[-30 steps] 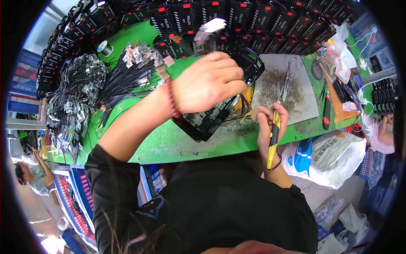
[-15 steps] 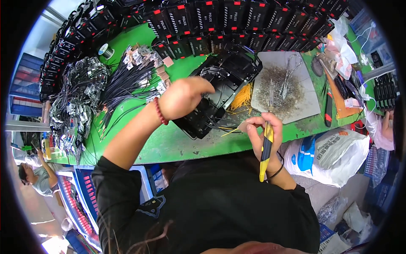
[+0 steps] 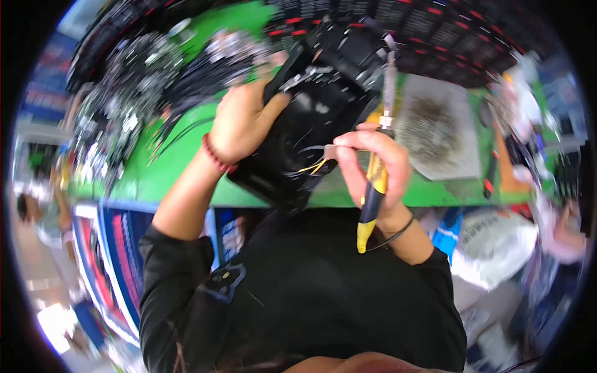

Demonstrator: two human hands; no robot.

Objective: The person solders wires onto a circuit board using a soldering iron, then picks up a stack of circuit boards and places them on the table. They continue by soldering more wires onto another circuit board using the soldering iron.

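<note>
Gripping a black plastic casing (image 3: 314, 127), the left hand (image 3: 239, 124) probably steadies it near the green surface's (image 3: 454, 191) front edge; right hand's (image 3: 380, 165) fingers clamp a yellow-black soldering iron (image 3: 372, 205) and small plate (image 3: 329, 151).

Glossy plastic housing (image 3: 305, 121), matt cloth shirt (image 3: 336, 280)

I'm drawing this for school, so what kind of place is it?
Probably a workshop or small factory for assembling electrical things: rows of similar black cases stand on the green workbench, bundles of dark wires lie there too, and the right hand holds what looks like a soldering iron.
</note>
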